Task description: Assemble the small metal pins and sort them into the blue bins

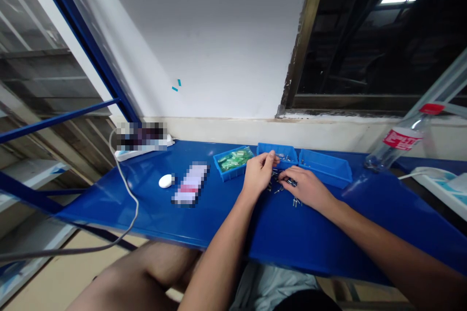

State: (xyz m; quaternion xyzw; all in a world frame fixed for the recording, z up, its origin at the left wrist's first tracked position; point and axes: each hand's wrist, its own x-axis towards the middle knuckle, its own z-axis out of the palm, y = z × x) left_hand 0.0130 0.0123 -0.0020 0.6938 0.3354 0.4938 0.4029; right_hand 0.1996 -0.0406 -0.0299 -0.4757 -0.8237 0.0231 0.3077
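Observation:
Small metal pieces (296, 201) lie loose on the blue table (219, 218) below and between my hands. My left hand (260, 171) is raised in front of the middle blue bin (277, 148), thumb and fingers pinched together; whatever is between the fingertips is too small to name. More metal pieces show inside that bin. Resting low over the table, my right hand (304, 185) has its fingers curled round several small dark and silvery metal pieces. Beside my left hand, a blue bin (229, 174) contains green-tinted small bags (235, 159).
Another blue bin (325, 167) stands at the right. Further right are a clear bottle (396, 142) with a red cap and a white device (445, 189). To the left lie a blurred-out phone (191, 184), a white round object (165, 181), a power strip (146, 150) and a cable (135, 204).

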